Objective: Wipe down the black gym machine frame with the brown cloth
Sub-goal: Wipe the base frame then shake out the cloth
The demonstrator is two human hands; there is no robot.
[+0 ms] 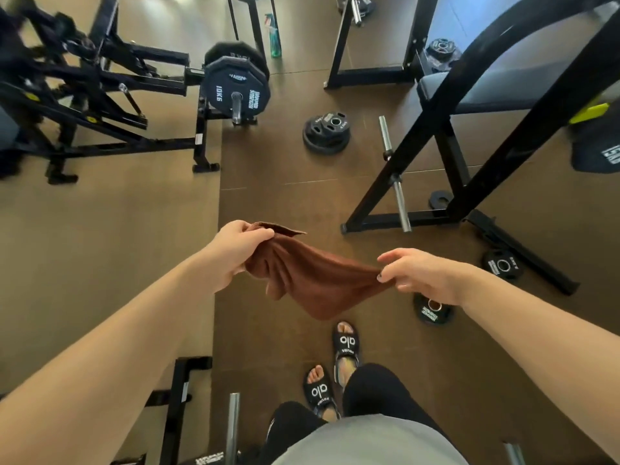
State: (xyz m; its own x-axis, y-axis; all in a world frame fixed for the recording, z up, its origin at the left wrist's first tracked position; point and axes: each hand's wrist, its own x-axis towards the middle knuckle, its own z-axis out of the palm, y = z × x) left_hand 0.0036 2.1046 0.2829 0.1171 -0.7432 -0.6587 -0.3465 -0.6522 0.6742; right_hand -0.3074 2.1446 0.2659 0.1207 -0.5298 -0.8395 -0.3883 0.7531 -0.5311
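The brown cloth (312, 280) hangs stretched between both hands above the dark floor, in the middle of the view. My left hand (235, 250) grips its left corner, bunched in curled fingers. My right hand (422, 273) pinches the right corner between thumb and fingers. A black gym machine frame (523, 105) with slanted bars and a grey padded seat rises at the upper right, beyond my right hand and apart from the cloth. Another black machine (110, 85), loaded with 10 kg plates, stands at the upper left.
Loose weight plates lie on the floor: a stack (327, 130) ahead, one (434, 310) under my right wrist, one (503, 265) by the frame's foot. A green spray bottle (274, 36) stands far ahead. Chrome bars (396, 182) jut from the right frame. My sandalled feet (332, 367) are below.
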